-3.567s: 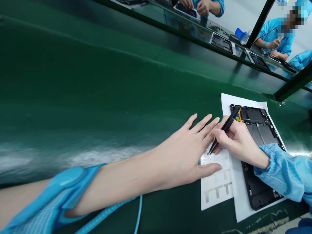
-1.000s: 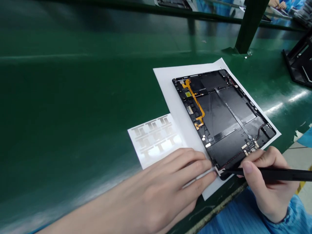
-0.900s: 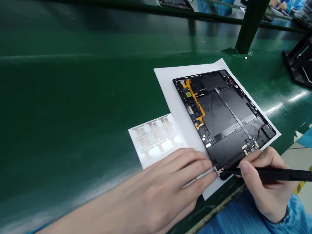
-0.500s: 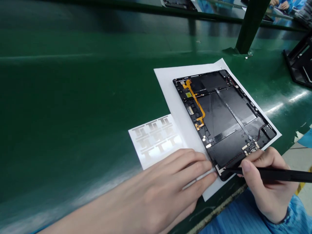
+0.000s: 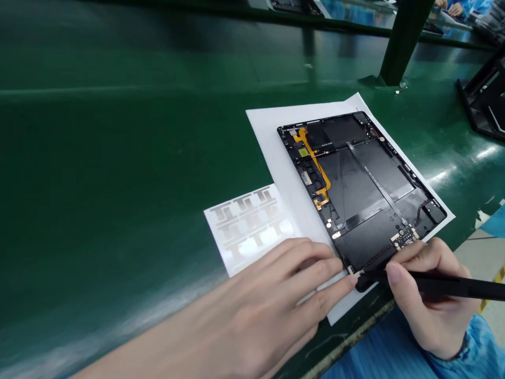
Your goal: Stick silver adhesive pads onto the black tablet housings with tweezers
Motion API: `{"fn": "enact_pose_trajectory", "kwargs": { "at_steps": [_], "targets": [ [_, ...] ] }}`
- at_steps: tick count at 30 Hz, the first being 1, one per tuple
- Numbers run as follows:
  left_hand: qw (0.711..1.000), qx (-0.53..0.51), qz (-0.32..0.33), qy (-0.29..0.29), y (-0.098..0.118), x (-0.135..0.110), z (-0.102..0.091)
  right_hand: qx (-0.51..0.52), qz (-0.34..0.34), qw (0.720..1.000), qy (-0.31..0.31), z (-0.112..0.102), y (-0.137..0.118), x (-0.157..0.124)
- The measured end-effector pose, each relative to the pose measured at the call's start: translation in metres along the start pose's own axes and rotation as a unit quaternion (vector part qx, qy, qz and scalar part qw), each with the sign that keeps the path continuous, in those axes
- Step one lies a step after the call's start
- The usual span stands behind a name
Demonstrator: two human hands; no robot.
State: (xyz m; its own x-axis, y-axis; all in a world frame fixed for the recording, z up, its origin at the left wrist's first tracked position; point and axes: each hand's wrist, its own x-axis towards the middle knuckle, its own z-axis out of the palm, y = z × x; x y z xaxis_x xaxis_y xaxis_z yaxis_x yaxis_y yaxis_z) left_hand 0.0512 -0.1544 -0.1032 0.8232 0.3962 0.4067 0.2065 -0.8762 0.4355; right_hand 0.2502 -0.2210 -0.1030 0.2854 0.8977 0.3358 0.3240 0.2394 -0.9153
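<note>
An opened black tablet (image 5: 361,184) with an orange flex cable lies on a white sheet (image 5: 276,152) on the green belt. My left hand (image 5: 256,310) lies flat, fingers stretched out, fingertips on the white sheet by the tablet's near corner. My right hand (image 5: 428,300) is closed on black tweezers (image 5: 434,284), whose tips touch that same near corner. A white sticker sheet (image 5: 248,226) with grey T-shaped pieces lies just left of my left fingers.
The green conveyor belt (image 5: 118,158) stretches left and away. A dark green post (image 5: 402,42) stands behind the tablet. A black stand (image 5: 483,102) sits at the right edge. Other people's hands and more tablets show at the top right.
Since 3.6 s ago my right hand with the tweezers moved from the sticker sheet to the tablet's near corner. In the last second both hands barely shifted.
</note>
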Motion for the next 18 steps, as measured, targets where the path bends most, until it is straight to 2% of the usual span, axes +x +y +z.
{"fn": "enact_pose_trajectory", "kwargs": {
  "at_steps": [3, 7, 11, 14, 18],
  "targets": [
    [0.999, 0.027, 0.001, -0.028, 0.002, 0.001, -0.001, -0.003, -0.005, 1.0, 0.003, -0.001, -0.003, 0.001],
    [1.0, 0.025, -0.002, 0.007, 0.006, 0.001, 0.0, -0.005, 0.019, 1.0, 0.011, -0.004, -0.007, 0.004],
    [0.998, 0.052, 0.018, 0.004, 0.007, 0.002, 0.001, 0.046, 0.058, 0.997, -0.036, -0.003, -0.01, 0.008],
    [0.998, 0.061, 0.028, 0.011, 0.006, 0.005, 0.0, 0.048, 0.08, 0.993, -0.071, -0.002, -0.011, 0.009],
    [0.998, 0.058, 0.025, 0.022, 0.005, 0.005, 0.001, 0.038, 0.078, 0.993, -0.078, -0.001, -0.01, 0.01]
  ]
}}
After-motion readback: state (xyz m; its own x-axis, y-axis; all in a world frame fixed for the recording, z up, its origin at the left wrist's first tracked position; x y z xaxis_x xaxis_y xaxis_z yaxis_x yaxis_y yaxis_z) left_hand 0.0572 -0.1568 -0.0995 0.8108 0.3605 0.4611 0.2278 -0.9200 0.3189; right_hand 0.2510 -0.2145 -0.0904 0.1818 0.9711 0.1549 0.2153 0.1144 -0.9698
